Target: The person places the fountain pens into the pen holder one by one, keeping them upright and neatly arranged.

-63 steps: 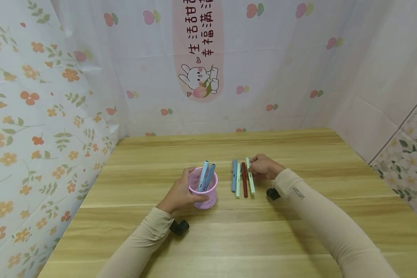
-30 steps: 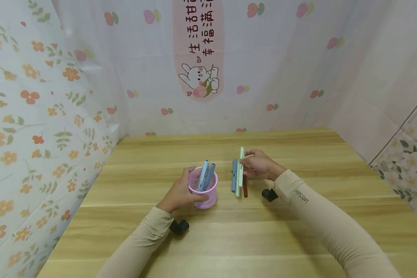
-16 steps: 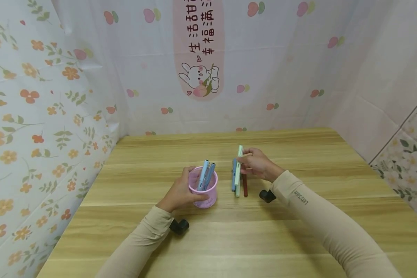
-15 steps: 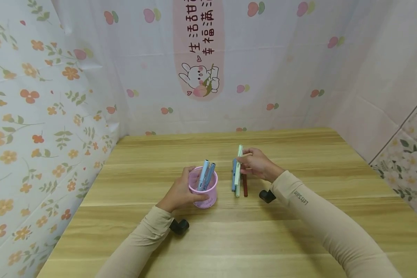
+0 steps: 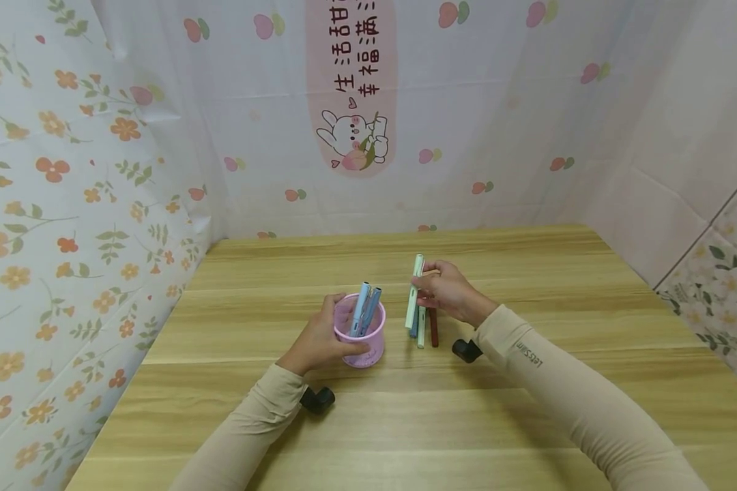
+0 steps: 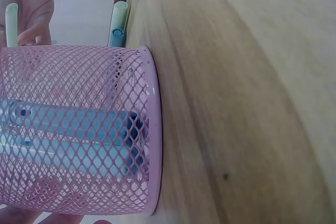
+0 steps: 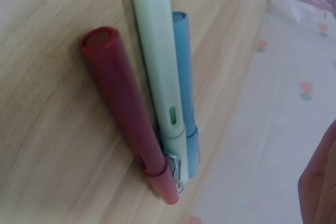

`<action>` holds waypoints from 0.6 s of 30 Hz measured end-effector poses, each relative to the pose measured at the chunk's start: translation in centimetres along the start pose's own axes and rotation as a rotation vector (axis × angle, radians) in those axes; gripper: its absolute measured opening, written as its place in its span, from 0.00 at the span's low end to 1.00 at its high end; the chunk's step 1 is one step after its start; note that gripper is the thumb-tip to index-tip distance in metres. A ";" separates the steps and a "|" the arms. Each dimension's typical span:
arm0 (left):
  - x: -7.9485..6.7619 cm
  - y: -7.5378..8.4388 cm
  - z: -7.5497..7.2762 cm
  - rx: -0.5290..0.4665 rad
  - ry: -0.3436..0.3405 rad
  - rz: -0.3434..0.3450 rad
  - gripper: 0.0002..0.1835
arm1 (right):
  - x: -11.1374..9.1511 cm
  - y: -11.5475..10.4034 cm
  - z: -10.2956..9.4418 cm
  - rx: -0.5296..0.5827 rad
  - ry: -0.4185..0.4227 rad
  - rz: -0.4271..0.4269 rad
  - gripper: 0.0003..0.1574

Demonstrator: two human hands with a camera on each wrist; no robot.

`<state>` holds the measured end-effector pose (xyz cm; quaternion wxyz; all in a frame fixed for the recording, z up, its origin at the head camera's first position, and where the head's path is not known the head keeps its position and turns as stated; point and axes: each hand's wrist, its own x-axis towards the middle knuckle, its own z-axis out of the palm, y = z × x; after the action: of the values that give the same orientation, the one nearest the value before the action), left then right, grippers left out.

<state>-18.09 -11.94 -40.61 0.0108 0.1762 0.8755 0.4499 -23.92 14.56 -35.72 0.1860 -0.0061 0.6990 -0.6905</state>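
My left hand [image 5: 319,344] grips a pink mesh pen cup [image 5: 374,346], thumb on its near side. Inside lean a light blue pen [image 5: 359,310] and a darker blue pen [image 5: 371,308], both showing through the mesh in the left wrist view. Between thumb and fingers, my right hand [image 5: 453,292] pinches a light green pen [image 5: 411,310], tilted above the row on the table. That row has a red pen [image 7: 123,98], a second light green pen [image 7: 157,51] and a blue pen [image 7: 184,72], side by side; the raised pen partly hides the blue one in the head view.
The wooden table [image 5: 233,409] carries everything. A white printed cloth [image 5: 491,123] hangs behind its far edge, and a floral cloth [image 5: 55,273] runs along the left. Black wrist cameras [image 5: 317,401] sit under both sleeves.
My right hand has picked the light green pen up from the right end of the row and carried it left over the other pens. The left hand and cup stay put.
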 end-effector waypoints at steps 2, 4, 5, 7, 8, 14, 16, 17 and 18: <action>0.1 0.0 0.0 -0.002 0.001 0.006 0.56 | -0.2 -0.2 0.2 -0.002 0.005 -0.007 0.25; 0.2 0.0 0.0 -0.007 0.001 0.006 0.56 | -0.2 -0.2 0.4 0.002 0.011 -0.017 0.24; 0.2 0.1 0.0 -0.011 0.003 0.008 0.56 | -0.3 -0.2 0.5 0.007 0.015 -0.022 0.24; 0.2 0.1 0.0 -0.017 0.002 0.006 0.56 | -0.3 -0.3 0.7 0.015 0.027 -0.033 0.23; 0.2 0.2 0.0 -0.020 0.002 0.006 0.56 | -0.3 -0.3 0.8 0.017 0.034 -0.037 0.23; 0.3 0.3 0.1 -0.037 0.004 0.022 0.57 | -0.4 -0.4 1.5 0.058 0.082 -0.052 0.24; 0.2 0.1 0.1 -0.040 0.004 0.028 0.56 | -0.4 -0.3 1.9 0.074 0.097 -0.055 0.24; 0.1 0.1 0.1 -0.040 0.006 0.032 0.56 | -0.5 -0.2 2.1 0.079 0.102 -0.058 0.23; 0.0 0.0 0.1 -0.039 0.007 0.033 0.56 | -0.5 -0.2 2.3 0.082 0.103 -0.063 0.22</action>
<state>-18.07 -11.83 -40.65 0.0036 0.1887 0.8635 0.4676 -22.91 12.48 -35.38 0.1278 0.0150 0.6782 -0.7235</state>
